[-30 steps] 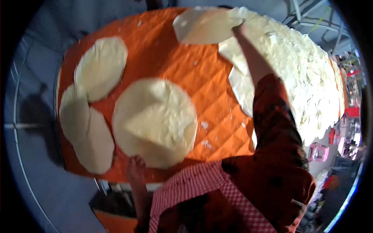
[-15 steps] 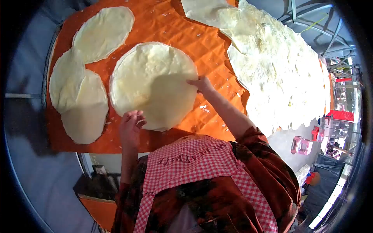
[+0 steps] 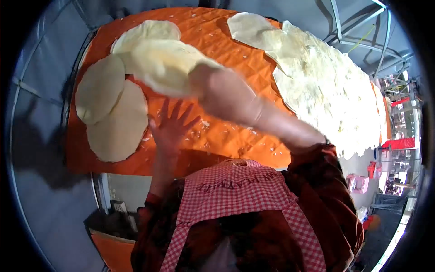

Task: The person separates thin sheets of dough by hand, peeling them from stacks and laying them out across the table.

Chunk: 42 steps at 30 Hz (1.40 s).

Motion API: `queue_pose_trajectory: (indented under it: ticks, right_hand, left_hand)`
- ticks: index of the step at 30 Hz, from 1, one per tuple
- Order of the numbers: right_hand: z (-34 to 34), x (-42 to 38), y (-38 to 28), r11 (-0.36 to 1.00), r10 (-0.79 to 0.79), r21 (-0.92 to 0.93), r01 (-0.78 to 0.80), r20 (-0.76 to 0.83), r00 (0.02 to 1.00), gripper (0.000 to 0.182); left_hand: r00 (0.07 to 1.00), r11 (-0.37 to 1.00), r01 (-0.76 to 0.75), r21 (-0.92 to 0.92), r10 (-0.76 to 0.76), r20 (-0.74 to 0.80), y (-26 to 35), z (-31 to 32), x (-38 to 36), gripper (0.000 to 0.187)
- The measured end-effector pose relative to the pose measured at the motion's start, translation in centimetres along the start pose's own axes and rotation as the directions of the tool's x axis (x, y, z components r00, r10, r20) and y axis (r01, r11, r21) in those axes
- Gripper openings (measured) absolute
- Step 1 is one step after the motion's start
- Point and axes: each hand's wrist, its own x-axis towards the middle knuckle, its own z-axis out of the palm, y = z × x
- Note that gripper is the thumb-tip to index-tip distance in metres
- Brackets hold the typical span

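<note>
A pale round flatbread sheet (image 3: 165, 65), blurred by motion, is lifted and tilted above the orange cloth. My right hand (image 3: 224, 93) grips its right edge, though the fingers are smeared. Below the sheet my left hand (image 3: 172, 124) is spread over the cloth and holds nothing. Another sheet (image 3: 152, 31) lies partly behind the lifted one. Two overlapping round sheets, an upper one (image 3: 99, 88) and a lower one (image 3: 118, 127), lie flat at the left.
The orange cloth (image 3: 226, 140) covers the table. A large heap of overlapping pale sheets (image 3: 326, 90) spreads over its right side. Metal frame bars (image 3: 385, 41) stand at the upper right. Pink and red containers (image 3: 358, 183) are farther right, beyond the table.
The large round sheet, flat on the cloth before, has been raised and moved up in the view with my right hand. My left hand has opened wide. The view has shifted slightly.
</note>
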Motion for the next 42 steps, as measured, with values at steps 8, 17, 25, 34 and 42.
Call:
queue_pose_trajectory:
  ticks: [8, 17, 25, 34, 42]
  right_hand:
    - [16.4, -8.9, 2.2, 0.926, 0.137, 0.303, -0.226, 0.288, 0.948, 0.046]
    - [16.1, -9.0, 4.9, 0.882, 0.082, 0.425, -0.202, 0.284, 0.955, 0.042]
    - [17.6, -8.6, 5.8, 0.710, 0.207, 0.600, -0.369, 0.324, 0.923, 0.038]
    - [16.4, -8.1, 6.9, 0.612, 0.254, 0.625, -0.484, 0.425, 0.869, 0.035]
    - [17.4, -8.5, 7.1, 0.656, 0.213, 0.649, -0.385, 0.331, 0.919, 0.036]
  left_hand:
    - [0.973, 0.996, -0.032, 0.080, 0.050, -0.227, -2.2, -10.6, -0.2, 0.060]
    - [0.985, 0.998, 0.001, 0.058, 0.009, -0.175, -2.5, -6.7, -0.7, 0.068]
    - [0.953, 0.834, 0.084, 0.546, 0.093, -0.289, -3.0, -4.8, -1.0, 0.044]
    - [0.914, 0.843, 0.103, 0.528, 0.129, -0.385, -3.1, -5.1, -0.1, 0.049]
    - [0.915, 0.806, 0.091, 0.584, 0.164, -0.370, -3.1, -5.9, 0.1, 0.049]
